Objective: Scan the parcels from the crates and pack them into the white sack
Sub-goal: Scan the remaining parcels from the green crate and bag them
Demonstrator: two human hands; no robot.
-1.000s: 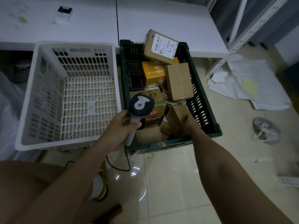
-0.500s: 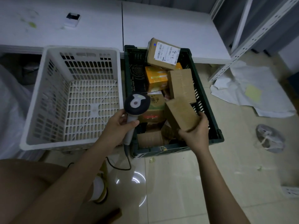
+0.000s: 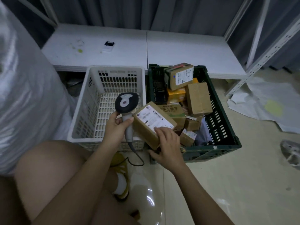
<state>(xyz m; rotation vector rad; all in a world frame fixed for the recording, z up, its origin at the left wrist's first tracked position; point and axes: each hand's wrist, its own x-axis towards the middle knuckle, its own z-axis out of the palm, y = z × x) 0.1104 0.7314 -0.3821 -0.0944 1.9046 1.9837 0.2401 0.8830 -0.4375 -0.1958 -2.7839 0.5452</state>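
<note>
My right hand [image 3: 167, 146] grips a brown cardboard parcel [image 3: 149, 123] with its white shipping label facing up, held over the near left corner of the dark green crate [image 3: 227, 127]. My left hand [image 3: 116, 127] holds a grey barcode scanner [image 3: 126, 103] by its handle, its head just left of the parcel's label. Several more cardboard parcels [image 3: 198, 98] lie piled in the green crate. The white crate [image 3: 107, 103] to its left holds nothing that shows. The white sack [image 3: 24, 95] bulges at the far left.
Two low white tables [image 3: 146, 49] stand behind the crates, with a small black-and-white device [image 3: 108, 45] on the left one. A white metal rack [image 3: 267, 51] and crumpled white sheets [image 3: 267, 104] lie at the right. My knee and shoe [image 3: 121, 176] are below the crates.
My right hand lifted the parcel out of the green crate, turned its label up and brought it beside the scanner. My head tilted up, bringing the sack into view.
</note>
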